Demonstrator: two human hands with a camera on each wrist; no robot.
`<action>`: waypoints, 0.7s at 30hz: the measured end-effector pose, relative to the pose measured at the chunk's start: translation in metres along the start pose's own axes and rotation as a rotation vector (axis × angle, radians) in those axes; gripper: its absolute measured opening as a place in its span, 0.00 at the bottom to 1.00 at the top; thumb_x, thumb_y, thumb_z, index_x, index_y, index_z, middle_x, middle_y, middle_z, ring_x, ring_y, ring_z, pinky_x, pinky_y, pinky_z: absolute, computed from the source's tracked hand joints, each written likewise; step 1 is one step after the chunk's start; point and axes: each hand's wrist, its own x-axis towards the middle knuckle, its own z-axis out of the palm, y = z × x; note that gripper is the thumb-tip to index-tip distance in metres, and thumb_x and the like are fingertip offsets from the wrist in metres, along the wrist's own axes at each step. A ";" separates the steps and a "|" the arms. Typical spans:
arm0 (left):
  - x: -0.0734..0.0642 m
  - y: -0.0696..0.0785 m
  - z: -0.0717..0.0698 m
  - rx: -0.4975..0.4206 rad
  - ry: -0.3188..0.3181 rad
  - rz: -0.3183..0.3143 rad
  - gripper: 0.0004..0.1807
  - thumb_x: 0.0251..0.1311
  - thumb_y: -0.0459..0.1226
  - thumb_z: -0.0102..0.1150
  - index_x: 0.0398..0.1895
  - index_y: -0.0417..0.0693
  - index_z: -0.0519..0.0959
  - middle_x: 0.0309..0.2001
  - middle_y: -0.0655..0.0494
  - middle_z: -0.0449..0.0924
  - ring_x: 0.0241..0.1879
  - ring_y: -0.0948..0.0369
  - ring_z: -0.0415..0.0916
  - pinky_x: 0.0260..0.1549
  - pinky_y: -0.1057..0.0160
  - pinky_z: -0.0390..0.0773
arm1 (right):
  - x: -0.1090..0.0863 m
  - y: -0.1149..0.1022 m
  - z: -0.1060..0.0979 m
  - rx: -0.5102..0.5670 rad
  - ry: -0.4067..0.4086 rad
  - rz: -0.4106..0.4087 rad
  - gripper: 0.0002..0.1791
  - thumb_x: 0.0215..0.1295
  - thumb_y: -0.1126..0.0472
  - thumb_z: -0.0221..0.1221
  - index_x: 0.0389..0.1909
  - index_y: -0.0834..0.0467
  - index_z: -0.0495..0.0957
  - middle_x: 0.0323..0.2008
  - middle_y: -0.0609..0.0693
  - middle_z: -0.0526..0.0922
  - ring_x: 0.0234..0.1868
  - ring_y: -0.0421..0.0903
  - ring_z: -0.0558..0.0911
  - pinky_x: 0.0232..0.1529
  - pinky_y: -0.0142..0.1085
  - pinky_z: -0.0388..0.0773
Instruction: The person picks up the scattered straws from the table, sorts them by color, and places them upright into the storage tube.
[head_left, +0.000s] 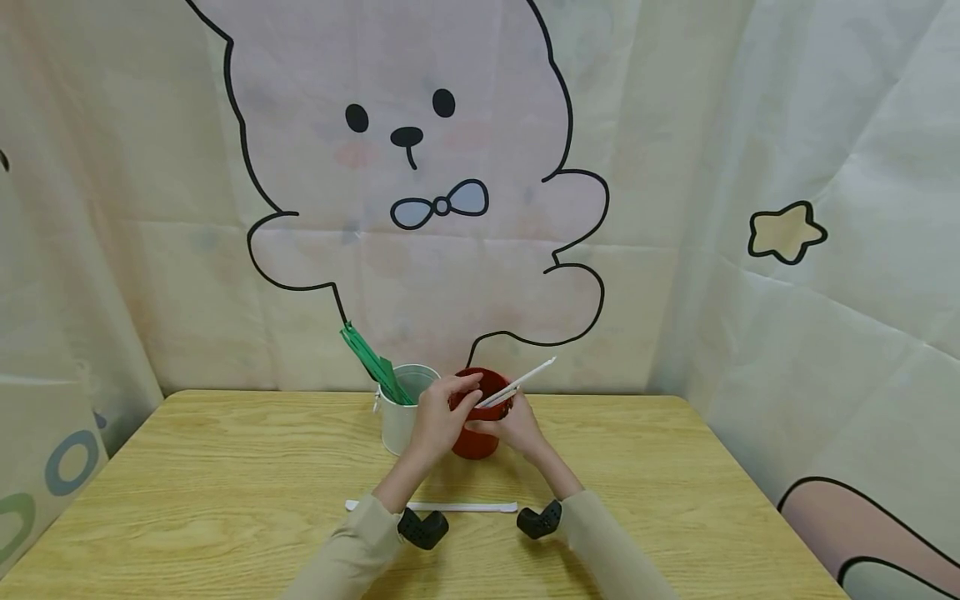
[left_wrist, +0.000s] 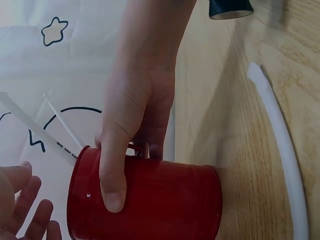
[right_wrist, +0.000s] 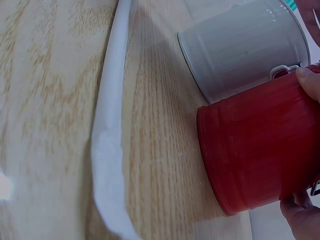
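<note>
My right hand (head_left: 519, 427) grips a red bucket (head_left: 475, 442) by its side, with the thumb (left_wrist: 114, 180) along the near wall and the fingers round the far side. Two thin white paper-wrapped straws (head_left: 528, 375) lean out of its mouth toward the right; one has small dark print in the left wrist view. My left hand (head_left: 441, 415) hovers at the rim of the red bucket, fingers spread and loosely bent, with nothing in them. In the left wrist view those fingers (left_wrist: 37, 210) stand just off the rim.
A white bucket (head_left: 396, 429) stands close at the left of the red one, with several green strips (head_left: 371, 358) leaning out of it. Another white wrapped straw (head_left: 465, 507) lies across the wooden table (head_left: 247, 467) in front. A patterned curtain (head_left: 652, 317) hangs behind.
</note>
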 end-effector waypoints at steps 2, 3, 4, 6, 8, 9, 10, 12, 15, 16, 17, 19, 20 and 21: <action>-0.004 0.001 -0.001 -0.015 -0.017 0.005 0.16 0.61 0.35 0.61 0.53 0.44 0.81 0.48 0.48 0.82 0.49 0.53 0.77 0.48 0.55 0.82 | -0.001 0.000 0.000 -0.014 0.004 0.002 0.45 0.43 0.61 0.76 0.64 0.52 0.64 0.61 0.52 0.74 0.61 0.53 0.73 0.62 0.52 0.72; -0.006 0.001 -0.002 -0.025 -0.023 0.008 0.16 0.61 0.34 0.61 0.53 0.44 0.81 0.48 0.49 0.82 0.48 0.54 0.77 0.49 0.56 0.82 | -0.001 0.000 0.000 -0.023 0.006 0.000 0.44 0.44 0.60 0.76 0.64 0.52 0.64 0.61 0.52 0.74 0.61 0.53 0.73 0.62 0.52 0.72; -0.008 0.001 -0.003 -0.036 -0.027 0.009 0.16 0.61 0.34 0.61 0.52 0.45 0.81 0.47 0.49 0.82 0.47 0.54 0.77 0.48 0.56 0.82 | -0.001 0.000 0.000 -0.030 0.010 0.005 0.44 0.44 0.60 0.76 0.64 0.52 0.64 0.61 0.52 0.74 0.61 0.52 0.73 0.62 0.52 0.72; -0.013 0.001 -0.005 -0.059 -0.040 0.006 0.15 0.61 0.35 0.61 0.52 0.46 0.82 0.46 0.50 0.83 0.45 0.56 0.77 0.48 0.57 0.82 | -0.001 0.000 0.001 -0.040 0.017 0.004 0.45 0.43 0.59 0.76 0.64 0.53 0.64 0.60 0.52 0.74 0.61 0.52 0.74 0.61 0.52 0.72; -0.018 0.000 -0.006 -0.093 -0.052 0.009 0.14 0.61 0.34 0.62 0.51 0.47 0.82 0.45 0.49 0.83 0.44 0.57 0.78 0.47 0.59 0.82 | -0.001 0.001 0.001 -0.043 0.025 -0.002 0.45 0.43 0.60 0.76 0.64 0.55 0.64 0.60 0.54 0.75 0.60 0.53 0.74 0.61 0.52 0.72; -0.020 0.000 -0.007 -0.104 -0.058 0.009 0.14 0.60 0.34 0.62 0.50 0.48 0.82 0.44 0.48 0.83 0.43 0.57 0.78 0.46 0.60 0.83 | -0.001 0.001 0.001 -0.042 0.027 -0.005 0.45 0.44 0.61 0.76 0.64 0.56 0.64 0.60 0.54 0.75 0.60 0.53 0.74 0.62 0.52 0.72; -0.022 -0.001 -0.008 -0.110 -0.066 0.013 0.14 0.60 0.34 0.62 0.50 0.48 0.82 0.43 0.48 0.83 0.41 0.57 0.78 0.45 0.62 0.83 | -0.001 0.001 0.001 -0.041 0.029 -0.005 0.45 0.44 0.62 0.76 0.64 0.56 0.64 0.60 0.55 0.75 0.60 0.53 0.74 0.62 0.52 0.72; -0.026 -0.003 -0.009 -0.117 -0.083 0.019 0.14 0.59 0.33 0.63 0.49 0.48 0.82 0.43 0.47 0.83 0.40 0.58 0.78 0.42 0.65 0.83 | -0.001 0.002 0.001 -0.037 0.029 -0.010 0.45 0.44 0.63 0.75 0.64 0.57 0.63 0.60 0.56 0.74 0.61 0.54 0.73 0.62 0.52 0.71; -0.034 -0.006 -0.012 -0.094 -0.127 0.001 0.14 0.58 0.34 0.64 0.49 0.48 0.82 0.43 0.49 0.83 0.39 0.57 0.76 0.39 0.72 0.81 | 0.000 0.002 0.001 -0.033 0.021 -0.012 0.45 0.45 0.65 0.74 0.65 0.58 0.63 0.61 0.56 0.74 0.62 0.54 0.72 0.63 0.52 0.70; -0.037 -0.008 -0.013 -0.086 -0.147 -0.007 0.14 0.58 0.34 0.64 0.49 0.48 0.82 0.43 0.49 0.83 0.39 0.56 0.76 0.38 0.73 0.80 | -0.001 0.001 0.001 -0.031 0.016 -0.018 0.45 0.46 0.66 0.74 0.65 0.59 0.63 0.61 0.57 0.73 0.62 0.55 0.72 0.63 0.53 0.70; -0.039 -0.009 -0.014 -0.078 -0.166 -0.016 0.14 0.58 0.34 0.64 0.49 0.48 0.82 0.44 0.48 0.82 0.40 0.55 0.76 0.38 0.73 0.79 | -0.001 0.000 0.000 -0.021 0.012 -0.020 0.45 0.46 0.67 0.74 0.65 0.60 0.62 0.61 0.58 0.73 0.63 0.57 0.72 0.64 0.54 0.69; -0.044 -0.012 -0.015 -0.062 -0.211 -0.040 0.15 0.59 0.34 0.64 0.50 0.47 0.81 0.45 0.47 0.82 0.42 0.52 0.76 0.38 0.72 0.79 | -0.005 -0.008 -0.001 -0.013 -0.002 -0.020 0.44 0.46 0.66 0.73 0.65 0.61 0.62 0.61 0.60 0.73 0.63 0.59 0.71 0.63 0.55 0.69; -0.046 -0.014 -0.016 -0.054 -0.233 -0.045 0.15 0.59 0.35 0.63 0.50 0.46 0.81 0.46 0.46 0.82 0.43 0.51 0.77 0.39 0.71 0.80 | -0.007 -0.013 -0.001 -0.004 -0.009 -0.014 0.45 0.47 0.67 0.73 0.66 0.62 0.61 0.62 0.61 0.72 0.63 0.59 0.71 0.63 0.56 0.69; -0.048 -0.016 -0.017 -0.048 -0.255 -0.049 0.15 0.59 0.35 0.63 0.50 0.45 0.81 0.47 0.45 0.82 0.44 0.49 0.77 0.39 0.69 0.81 | -0.009 -0.018 -0.002 0.003 -0.012 -0.001 0.45 0.47 0.66 0.73 0.66 0.63 0.61 0.62 0.61 0.72 0.63 0.60 0.70 0.63 0.56 0.68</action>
